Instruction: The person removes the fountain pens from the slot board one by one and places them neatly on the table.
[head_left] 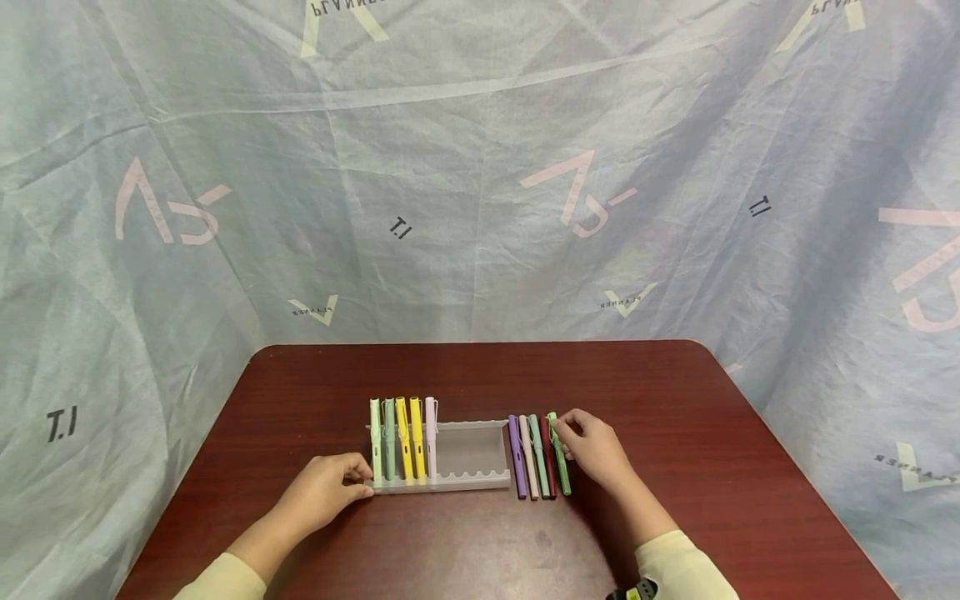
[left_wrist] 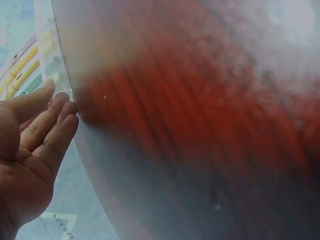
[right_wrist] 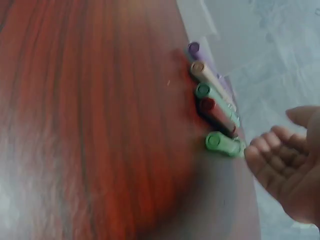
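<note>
At its left end, the clear pen tray [head_left: 472, 482] is pinched at the front corner by my left hand [head_left: 322, 492]. Five capped pens stand across its left part: a pale green pen [head_left: 377, 442], a sage green pen [head_left: 389, 442], two yellow pens [head_left: 405, 442] and a pale pink pen [head_left: 431, 442]. My right hand [head_left: 596, 446] has its fingertips at the clip end of a bright green pen [head_left: 562, 467]. From the right wrist view, the fingers [right_wrist: 272, 160] are relaxed beside that green pen [right_wrist: 222, 144], the thumb held apart.
Right of the tray lie a purple pen [head_left: 517, 458], a light pink pen [head_left: 528, 458], a mint pen [head_left: 539, 462] and a dark red pen [head_left: 549, 467] in a row. Everything rests on a reddish-brown table [head_left: 465, 550], with a grey printed cloth [head_left: 450, 208] hanging behind.
</note>
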